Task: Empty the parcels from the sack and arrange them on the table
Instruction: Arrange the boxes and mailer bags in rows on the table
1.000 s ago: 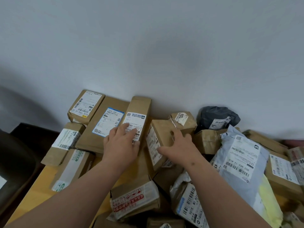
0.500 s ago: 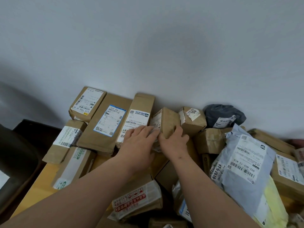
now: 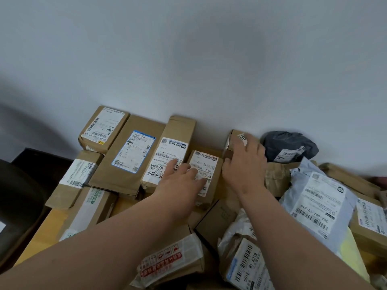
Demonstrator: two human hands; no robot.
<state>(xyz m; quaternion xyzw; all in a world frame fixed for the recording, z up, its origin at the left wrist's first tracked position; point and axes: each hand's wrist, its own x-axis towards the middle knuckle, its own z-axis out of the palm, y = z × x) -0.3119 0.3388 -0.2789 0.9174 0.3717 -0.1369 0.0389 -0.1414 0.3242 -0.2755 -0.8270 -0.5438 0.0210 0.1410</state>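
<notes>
A: Parcels cover the wooden table (image 3: 41,229) against the white wall (image 3: 188,59). Back row, left to right: a small brown box (image 3: 102,129), a flat brown envelope with a blue-edged label (image 3: 129,155), a long narrow carton (image 3: 171,151). These lie side by side, touching.

B: Left hand?

A: Left hand (image 3: 180,185) lies flat, fingers straight and spread, across the labels of the long carton and of a small labelled box (image 3: 206,174) just beside it. It presses, holds nothing.

B: Right hand?

A: Right hand (image 3: 245,164) reaches over a small cardboard box (image 3: 234,141) by the wall. Fingers are loosely bent over its top; whether they grip it, cannot tell.

B: Remaining parcels?

A: A dark grey mailer bag (image 3: 289,145) sits at the wall, right of that box. A pale blue-grey mailer (image 3: 322,201) with a large barcode label lies on the right heap, a crumpled brown packet (image 3: 276,176) between it and the right hand. Near edge: a box with red-printed tape (image 3: 169,262) and a packet with a barcode (image 3: 249,268). Left edge: two tape-wrapped boxes (image 3: 77,176), one behind the other.
</notes>
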